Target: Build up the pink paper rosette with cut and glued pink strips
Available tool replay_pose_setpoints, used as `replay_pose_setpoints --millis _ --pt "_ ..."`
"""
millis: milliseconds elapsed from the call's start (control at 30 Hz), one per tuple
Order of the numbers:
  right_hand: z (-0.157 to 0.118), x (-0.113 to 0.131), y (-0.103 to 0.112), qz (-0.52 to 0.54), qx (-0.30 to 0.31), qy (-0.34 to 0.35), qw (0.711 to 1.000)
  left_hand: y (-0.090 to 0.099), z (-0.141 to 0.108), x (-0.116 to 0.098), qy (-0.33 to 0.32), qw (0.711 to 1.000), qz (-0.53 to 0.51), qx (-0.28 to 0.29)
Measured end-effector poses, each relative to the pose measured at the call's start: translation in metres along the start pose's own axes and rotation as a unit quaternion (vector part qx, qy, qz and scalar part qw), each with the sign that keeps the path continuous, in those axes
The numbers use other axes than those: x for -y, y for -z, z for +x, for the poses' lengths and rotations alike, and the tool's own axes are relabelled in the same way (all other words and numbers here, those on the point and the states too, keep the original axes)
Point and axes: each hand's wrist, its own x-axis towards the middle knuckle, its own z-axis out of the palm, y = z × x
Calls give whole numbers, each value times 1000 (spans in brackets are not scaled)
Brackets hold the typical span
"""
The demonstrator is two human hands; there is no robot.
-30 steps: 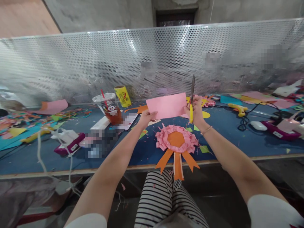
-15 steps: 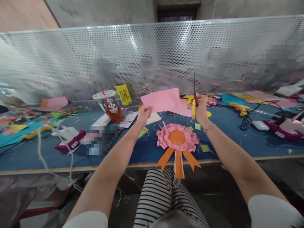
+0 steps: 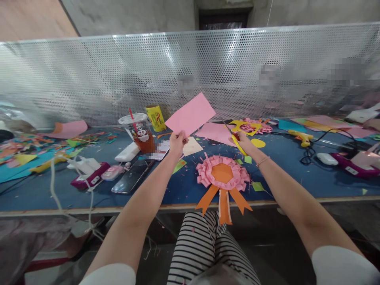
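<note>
So the left hand (image 3: 178, 143) had its fingers pinched on the paper's (image 3: 191, 114) lower edge, sheet tilted up above them. The right hand's (image 3: 244, 143) fingers were curled round the scissors (image 3: 237, 144); couldn't tell how far the blades were parted. For clean cutting, imo, the paper wanted to be flat and taut, fingertips clear of the blades. The rosette (image 3: 222, 174) lay on the near side of both hands' fingers. Brands? Left of the left fingers, the cup (image 3: 141, 132) had a snowman print; the yellow tube's (image 3: 155, 118) lettering was too small to read.
</note>
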Motion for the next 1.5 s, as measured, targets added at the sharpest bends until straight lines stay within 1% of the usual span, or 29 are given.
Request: replay_pose_setpoints --millis 100,200,500,733,867,967,1100,1167,1233,1333,1500 --pt "-4 3 -5 -45 26 -27 998 -3 -3 -2 0 1000 -7 16" --pt "-6 6 -7 -36 41 -24 998 -6 -7 -3 12 999 -4 31" --pt "-4 6 -10 2 32 -9 999 -9 -14 -1 30 995 -1 100" --pt "4 -3 -15 50 22 -38 998 -11 -15 -1 30 993 12 110" --pt "8 -8 -18 63 19 -52 996 -13 -17 -3 33 994 18 104" --pt "11 -11 -20 71 23 -41 996 -14 -17 -4 40 995 10 93" --pt "14 -13 -21 57 30 -54 996 -14 -17 -4 43 995 2 86" --pt "14 -13 -21 49 40 -62 996 -14 -17 -4 39 995 0 91" --pt "11 -10 -19 52 44 -51 996 -13 -16 -3 36 995 -3 97" --pt "6 -4 -17 65 34 -36 997 -13 -16 -2 34 994 -3 102" --pt "0 5 -14 65 32 -40 997 -13 -16 -2 36 993 -9 112"
